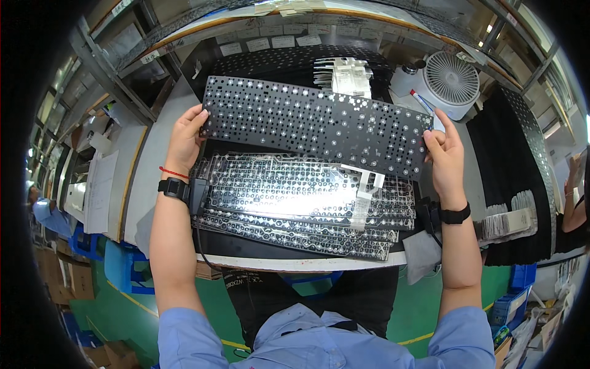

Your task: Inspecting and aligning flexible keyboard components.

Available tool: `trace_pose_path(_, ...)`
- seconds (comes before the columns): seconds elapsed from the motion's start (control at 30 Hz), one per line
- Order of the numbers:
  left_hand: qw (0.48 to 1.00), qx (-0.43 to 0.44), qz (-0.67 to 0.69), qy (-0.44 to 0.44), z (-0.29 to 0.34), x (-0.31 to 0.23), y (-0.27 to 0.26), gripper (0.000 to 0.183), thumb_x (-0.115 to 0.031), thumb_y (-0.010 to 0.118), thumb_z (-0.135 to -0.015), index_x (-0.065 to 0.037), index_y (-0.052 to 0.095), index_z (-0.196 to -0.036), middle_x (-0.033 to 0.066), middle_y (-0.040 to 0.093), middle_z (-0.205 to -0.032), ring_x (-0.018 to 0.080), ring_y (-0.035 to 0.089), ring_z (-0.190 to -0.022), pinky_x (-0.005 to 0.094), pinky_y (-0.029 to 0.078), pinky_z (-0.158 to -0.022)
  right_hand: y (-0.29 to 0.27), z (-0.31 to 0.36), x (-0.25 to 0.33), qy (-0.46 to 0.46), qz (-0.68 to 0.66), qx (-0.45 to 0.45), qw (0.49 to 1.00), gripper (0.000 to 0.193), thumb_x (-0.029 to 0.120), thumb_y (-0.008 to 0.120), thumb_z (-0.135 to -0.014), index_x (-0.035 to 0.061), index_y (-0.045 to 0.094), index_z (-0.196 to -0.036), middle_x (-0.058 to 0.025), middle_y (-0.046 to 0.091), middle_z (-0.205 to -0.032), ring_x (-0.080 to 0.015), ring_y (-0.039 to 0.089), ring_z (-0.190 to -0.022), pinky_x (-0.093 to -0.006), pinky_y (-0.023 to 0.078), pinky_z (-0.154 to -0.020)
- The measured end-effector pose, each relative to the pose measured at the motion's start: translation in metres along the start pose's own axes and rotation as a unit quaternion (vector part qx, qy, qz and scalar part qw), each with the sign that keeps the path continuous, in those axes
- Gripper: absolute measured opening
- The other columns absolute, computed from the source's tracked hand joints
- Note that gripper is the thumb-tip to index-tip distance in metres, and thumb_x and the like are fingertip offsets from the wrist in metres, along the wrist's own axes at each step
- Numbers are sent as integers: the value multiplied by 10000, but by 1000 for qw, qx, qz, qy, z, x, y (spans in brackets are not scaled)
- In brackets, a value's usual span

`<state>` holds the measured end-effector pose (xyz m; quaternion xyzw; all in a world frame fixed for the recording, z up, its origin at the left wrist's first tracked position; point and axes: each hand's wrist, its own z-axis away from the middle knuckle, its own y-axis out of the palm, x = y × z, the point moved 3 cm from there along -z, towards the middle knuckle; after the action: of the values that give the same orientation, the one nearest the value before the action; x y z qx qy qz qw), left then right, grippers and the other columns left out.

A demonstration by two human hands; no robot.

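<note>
A long black perforated keyboard plate (307, 123), dotted with small shiny round spots, is raised above the table and tilts down to the right. My left hand (186, 136) pinches its left end between thumb and fingers. At the other end my right hand (445, 152) grips the edge with the thumb, its index finger pointing up. Below the plate lies a loose stack of clear keyboard membrane sheets (276, 200) with printed circuit patterns, their connector tails (362, 197) showing at the right. Glare whitens the middle of the top sheet.
Beyond the plate are black perforated plates (246, 64) and a bundle of white-tailed sheets (350, 77). A white fan (452, 83) and a red-capped marker (421, 98) sit at the back right. More black plates (504, 154) are stacked on the right. Other people work at both sides.
</note>
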<state>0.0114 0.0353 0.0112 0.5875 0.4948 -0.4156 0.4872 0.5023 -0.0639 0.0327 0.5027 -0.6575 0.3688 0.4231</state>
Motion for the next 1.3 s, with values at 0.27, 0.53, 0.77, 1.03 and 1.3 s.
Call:
trace_pose_path(0.27, 999, 7, -17, -37, -2, 5, -4, 184, -171, 556, -988, -68, 582, -1139, -46, 625, -873, -8, 500, -609, 139, 401, -497, -3, 0, 1, -25, -45, -16, 999, 361, 109, 566, -968, -6, 487, -1301, -4, 597, -870, -29, 530, -665, -156, 408, -525)
trace_pose_path(0.53, 994, -58, 93, 17, -14, 17, -40, 358, -136, 517, -1004, -1, 475, -1334, 63, 614, -1131, 102, 629, -910, 167, 531, -749, -5, -2, 0, -19, -71, -12, 997, 302, 174, 507, -1006, 1, 516, -1253, -42, 626, -895, -63, 574, -668, -175, 439, -570)
trace_pose_path(0.77, 991, -41, 123, 18, -6, 2, -15, 439, -143, 486, -1013, -4, 372, -1414, 181, 529, -1337, 236, 587, -1147, 277, 515, -933, -4, -4, -19, 32, 96, 69, 992, 276, 142, 628, -933, -5, 592, -1164, -33, 627, -897, -81, 572, -745, -211, 464, -681)
trace_pose_path(1.03, 998, -7, 60, -23, -5, 4, -16, 376, -206, 501, -1012, -21, 471, -1338, 114, 619, -1177, 149, 623, -963, 253, 522, -814, 9, 9, -23, 153, 201, 279, 927, 269, 14, 700, -831, -33, 639, -1089, 5, 603, -801, -77, 551, -745, -217, 454, -690)
trace_pose_path(1.3, 995, 31, -19, -88, 3, 5, -1, 383, -279, 471, -1027, -24, 504, -1312, 92, 637, -1157, 127, 625, -941, 240, 511, -804, 7, 5, -22, 71, 216, 240, 944, 81, 48, 604, -899, -17, 624, -944, -4, 581, -788, -93, 524, -750, -249, 440, -711)
